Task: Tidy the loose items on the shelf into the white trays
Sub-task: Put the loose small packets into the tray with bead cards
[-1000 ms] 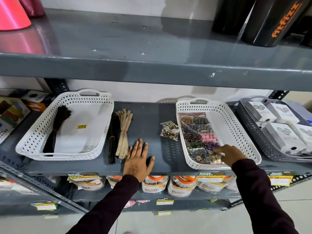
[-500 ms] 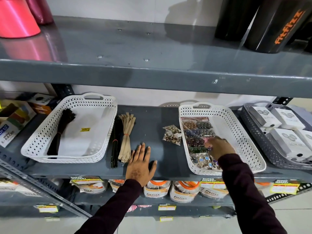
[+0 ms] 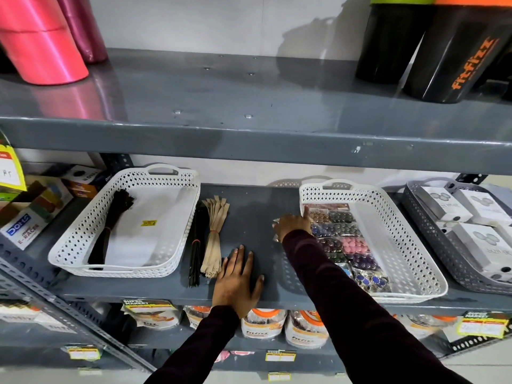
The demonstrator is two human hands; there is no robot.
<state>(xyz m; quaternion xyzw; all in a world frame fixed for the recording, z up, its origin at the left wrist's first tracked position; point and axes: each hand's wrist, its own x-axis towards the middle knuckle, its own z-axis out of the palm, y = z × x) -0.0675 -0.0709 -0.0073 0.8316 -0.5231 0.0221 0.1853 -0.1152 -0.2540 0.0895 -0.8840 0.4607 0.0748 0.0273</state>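
Observation:
Two white perforated trays stand on the grey shelf. The left tray [image 3: 116,268] holds a black bundle [image 3: 110,225]. The right tray [image 3: 415,245] holds several packets of coloured buttons [image 3: 346,236]. Between the trays lie a beige bundle of strips [image 3: 213,236] and a thin black bundle [image 3: 196,245]. My left hand [image 3: 238,278] rests flat on the shelf's front edge, fingers spread, holding nothing. My right hand [image 3: 293,225] lies with curled fingers over the loose button packets [image 3: 275,238] just left of the right tray. It hides most of them, and its grip does not show.
A grey tray [image 3: 432,239] of white boxes sits at the right. Coloured boxes [image 3: 30,217] crowd the left end. The upper shelf [image 3: 249,134] overhangs, carrying pink rolls [image 3: 41,51] and black shakers [image 3: 457,59]. Jars [image 3: 263,325] stand on the shelf below.
My right hand has left the front of the right tray and moved back and left, onto the loose packets on the shelf. My left hand has stayed flat in place.

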